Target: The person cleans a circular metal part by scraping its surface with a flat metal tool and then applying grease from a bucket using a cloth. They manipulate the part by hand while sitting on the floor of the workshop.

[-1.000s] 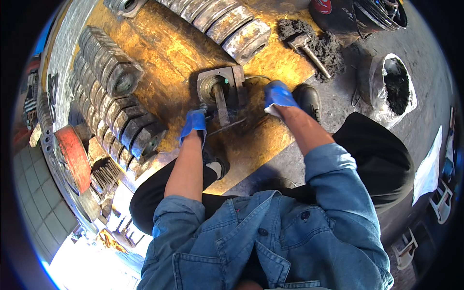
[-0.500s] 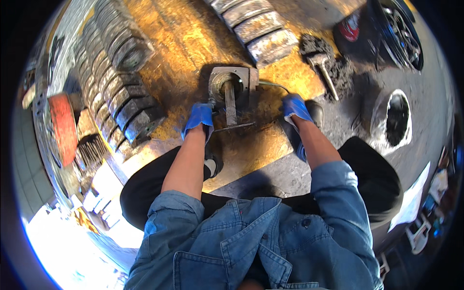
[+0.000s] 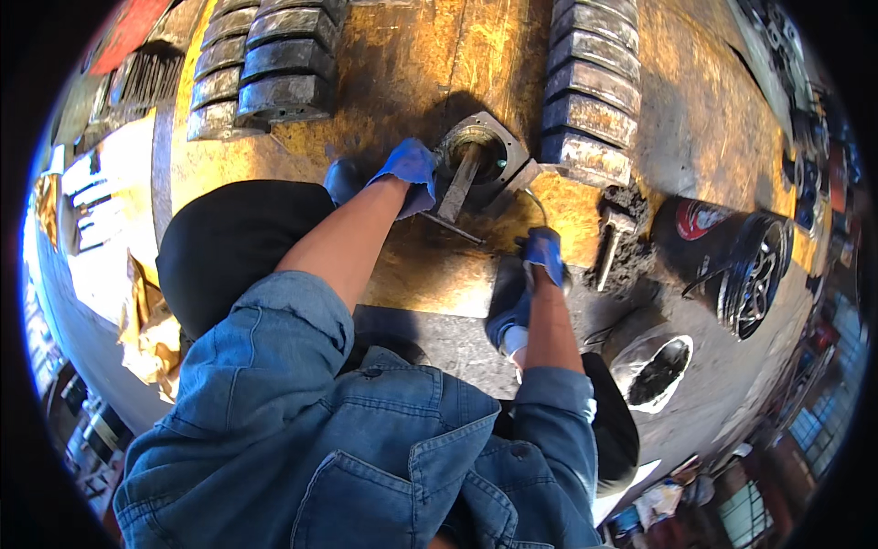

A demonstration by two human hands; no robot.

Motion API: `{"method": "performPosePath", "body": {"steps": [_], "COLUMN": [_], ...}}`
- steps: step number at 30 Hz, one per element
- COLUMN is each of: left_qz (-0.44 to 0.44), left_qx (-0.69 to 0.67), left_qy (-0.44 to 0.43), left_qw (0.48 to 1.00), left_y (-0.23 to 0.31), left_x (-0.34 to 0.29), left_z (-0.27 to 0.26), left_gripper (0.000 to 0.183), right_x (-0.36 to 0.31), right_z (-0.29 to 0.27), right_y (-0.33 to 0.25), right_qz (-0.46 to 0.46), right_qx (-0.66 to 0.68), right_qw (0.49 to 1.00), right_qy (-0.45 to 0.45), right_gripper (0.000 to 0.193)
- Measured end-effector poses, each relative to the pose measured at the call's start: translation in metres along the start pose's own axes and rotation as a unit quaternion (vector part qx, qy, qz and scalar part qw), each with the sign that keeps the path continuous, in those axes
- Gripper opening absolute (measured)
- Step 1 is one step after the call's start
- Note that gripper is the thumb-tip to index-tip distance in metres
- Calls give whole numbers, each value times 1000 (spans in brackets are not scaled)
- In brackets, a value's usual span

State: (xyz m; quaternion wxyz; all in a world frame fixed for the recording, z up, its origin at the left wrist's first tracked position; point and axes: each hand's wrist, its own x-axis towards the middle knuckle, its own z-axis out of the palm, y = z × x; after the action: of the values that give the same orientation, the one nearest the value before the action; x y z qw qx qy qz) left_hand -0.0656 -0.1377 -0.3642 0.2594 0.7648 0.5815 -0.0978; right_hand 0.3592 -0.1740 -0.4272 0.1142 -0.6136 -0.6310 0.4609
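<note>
A square metal housing point(image 3: 519, 154) with a round bore stands on the worn yellow surface in front of me. A flat metal bar point(image 3: 460, 186) comes out of the bore toward me, with a thin crossbar point(image 3: 455, 228) at its near end. My left hand point(image 3: 409, 172), in a blue glove, is against the housing's left side; its fingers are hidden. My right hand point(image 3: 542, 249), in a dark and blue glove, is closed around the end of a thin curved rod point(image 3: 538, 203). The rod's far end meets the housing's right corner.
Rows of heavy grimy metal blocks stand at the far left point(image 3: 288, 96) and far right point(image 3: 590, 110). A hammer point(image 3: 611, 247) lies on dark grit point(image 3: 631, 203). Beyond it are a black bucket point(image 3: 700, 240) lying on its side and a pale-rimmed container point(image 3: 660, 373) of dark material.
My view has swung, shifting the scene. The housing appears turned clockwise. My right hand has come closer to the housing and now holds the rod's end; my left hand stays at the housing's left side.
</note>
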Motion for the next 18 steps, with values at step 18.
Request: {"method": "performPosePath", "body": {"steps": [18], "left_qz": [-209], "left_qx": [-193], "left_qy": [76], "left_qw": [956], "left_y": [27], "left_x": [-12], "left_z": [-9], "left_gripper": [26], "right_x": [-9], "right_z": [-15], "right_y": [-167], "right_qz": [303], "right_qx": [269], "right_qw": [914], "right_qy": [-7], "right_gripper": [27]}}
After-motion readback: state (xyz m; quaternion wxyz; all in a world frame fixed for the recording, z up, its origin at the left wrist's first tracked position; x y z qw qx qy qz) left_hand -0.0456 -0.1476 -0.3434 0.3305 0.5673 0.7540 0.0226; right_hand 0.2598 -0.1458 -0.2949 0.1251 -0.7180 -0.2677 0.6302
